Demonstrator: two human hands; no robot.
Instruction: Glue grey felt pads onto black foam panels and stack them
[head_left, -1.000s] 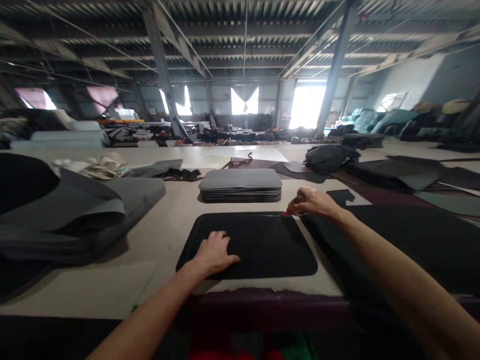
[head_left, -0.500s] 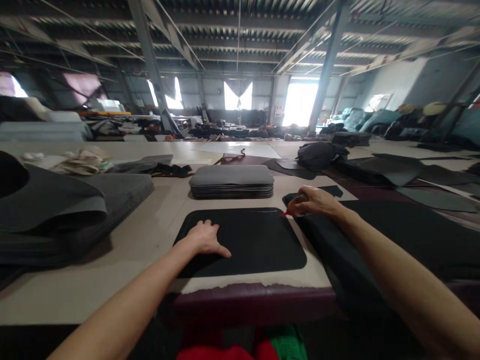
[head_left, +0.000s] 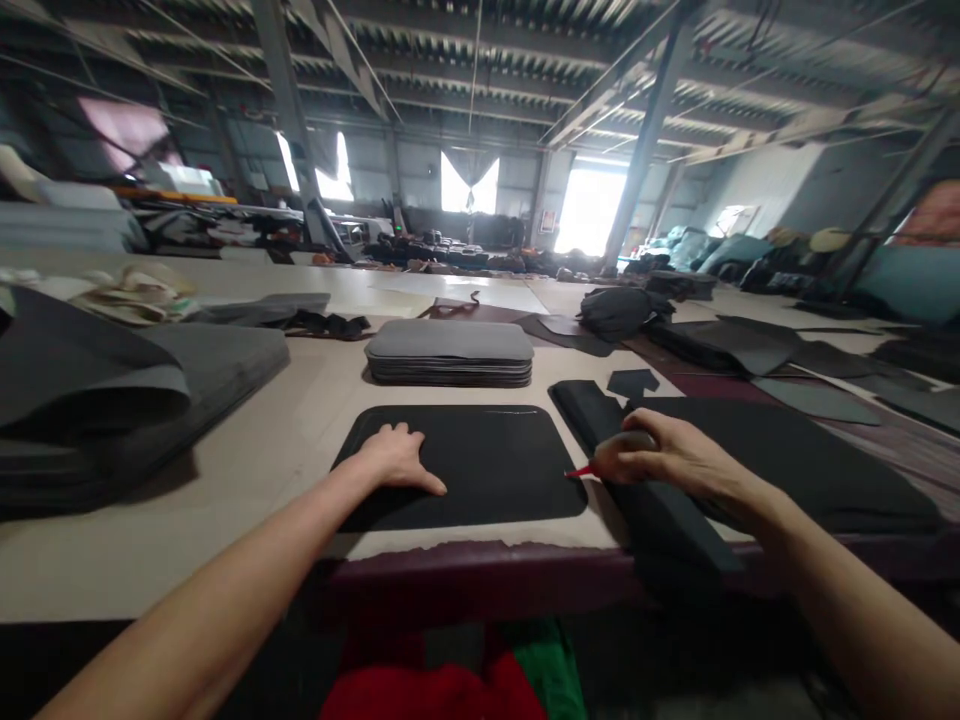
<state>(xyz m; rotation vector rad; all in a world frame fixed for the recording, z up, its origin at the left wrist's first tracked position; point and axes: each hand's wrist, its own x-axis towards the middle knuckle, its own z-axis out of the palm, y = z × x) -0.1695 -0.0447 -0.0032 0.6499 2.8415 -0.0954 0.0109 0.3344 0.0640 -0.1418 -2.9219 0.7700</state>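
Black rounded panel (head_left: 480,465) lies flat near the front edge of the bench (head_left: 300,420). Risk, as I judge it: panel could slide under the cutting stroke if the holding hand eases, leaving a ragged right edge. Left hand (head_left: 396,458) spread flat, fingers open, pressing the panel. Right hand (head_left: 660,455) closed around a red-tipped tool (head_left: 581,471), tip at the panel's right edge. Grey stack (head_left: 450,352) behind.

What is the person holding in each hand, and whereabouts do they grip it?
The right hand grips a small red-tipped tool by its rear end; only the tip shows. The left hand holds nothing, lying flat on the black rounded-corner mat.
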